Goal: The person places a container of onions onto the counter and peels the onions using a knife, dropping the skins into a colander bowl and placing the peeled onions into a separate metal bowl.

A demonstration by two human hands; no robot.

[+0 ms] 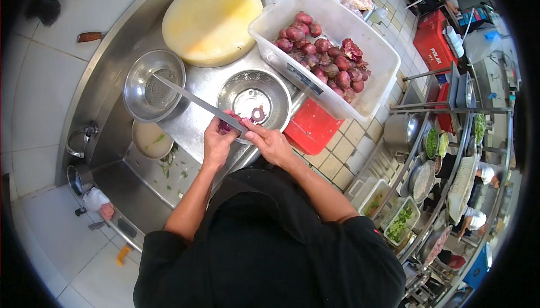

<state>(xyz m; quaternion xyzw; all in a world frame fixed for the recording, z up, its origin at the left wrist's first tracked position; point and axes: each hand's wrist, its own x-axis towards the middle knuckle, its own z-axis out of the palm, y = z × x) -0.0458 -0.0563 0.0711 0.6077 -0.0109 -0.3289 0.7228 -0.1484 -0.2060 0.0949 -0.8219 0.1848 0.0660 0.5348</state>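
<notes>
My left hand (217,146) is closed round a red onion (226,127), which it holds at the near edge of a perforated steel bowl (283,118). My right hand (272,144) grips a long knife (194,99), whose blade passes over the onion and points to the far left. A cut onion piece (257,114) lies in the perforated bowl. The knife's tip reaches over a second metal bowl (130,97) to the left. The knife's handle is mostly hidden in my right hand.
A thick round yellowish board (211,21) lies at the back of the steel sink counter. Right of it stands a plastic tub (368,102) of red onions (326,55). A red lid-like object (315,128) sits below the tub. Shelves with vegetables and several people are at right.
</notes>
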